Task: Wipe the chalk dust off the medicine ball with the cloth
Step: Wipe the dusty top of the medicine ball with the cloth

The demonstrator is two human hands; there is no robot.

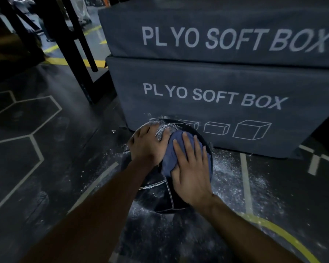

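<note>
A black medicine ball (156, 196) with pale seams rests on the dark gym floor, in front of the stacked boxes. White chalk dust (164, 130) coats its top, far side. A blue cloth (169, 154) lies draped over the upper right of the ball. My right hand (191, 168) presses flat on the cloth, fingers spread and pointing away from me. On the ball's upper left sits my left hand (147, 143), palm down against the bare surface beside the cloth, holding the ball steady.
Two grey soft plyo boxes (217, 88) are stacked right behind the ball. Black rack legs (78, 59) stand at the back left. Chalk powder (234, 173) is scattered on the floor around the ball, mostly to its right. Pale hexagon lines mark the floor at left.
</note>
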